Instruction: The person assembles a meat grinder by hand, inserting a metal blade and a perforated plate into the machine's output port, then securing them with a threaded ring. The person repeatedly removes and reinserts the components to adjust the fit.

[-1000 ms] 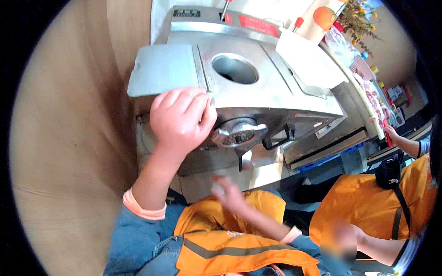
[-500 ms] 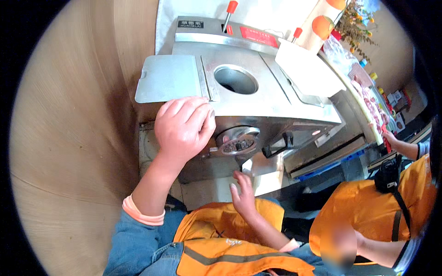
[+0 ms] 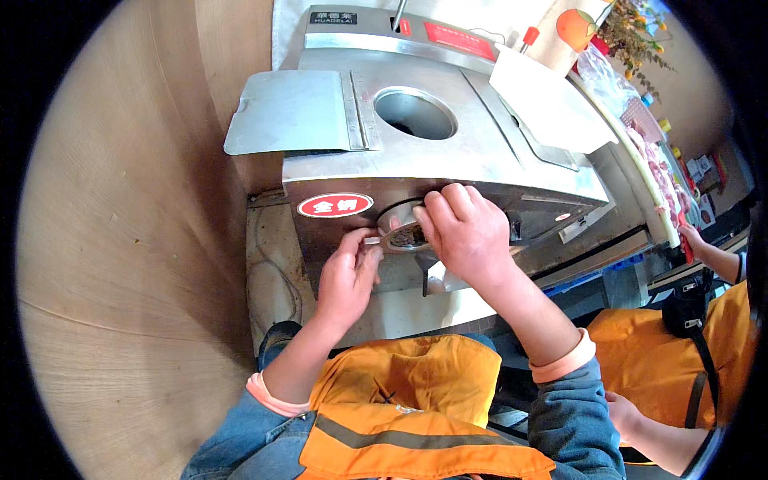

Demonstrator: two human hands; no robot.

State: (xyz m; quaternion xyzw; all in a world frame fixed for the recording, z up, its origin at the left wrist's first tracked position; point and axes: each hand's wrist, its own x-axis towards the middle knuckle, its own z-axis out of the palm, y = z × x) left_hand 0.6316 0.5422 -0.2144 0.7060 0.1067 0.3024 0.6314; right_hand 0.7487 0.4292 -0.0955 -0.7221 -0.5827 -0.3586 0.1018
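Observation:
A stainless steel meat grinder stands before me, with a round feed opening in its top. Low on its front is the round metal outlet ring, with a dark, speckled plate inside. From the left, my left hand pinches a small lug on the ring's side, fingers closed. My right hand grips the ring's upper right rim with bent fingers and hides part of it. The hinged metal lid lies folded out to the left of the opening.
A white panel stands tilted on the machine's right side. A red-knobbed lever rises behind it. At the right, a co-worker's hand holds something red near raw meat on a board. A wooden wall closes off the left.
My left hand has dropped from the lid's edge to the outlet ring. My right hand has come up from my lap to grip the ring. The view has shifted slightly.

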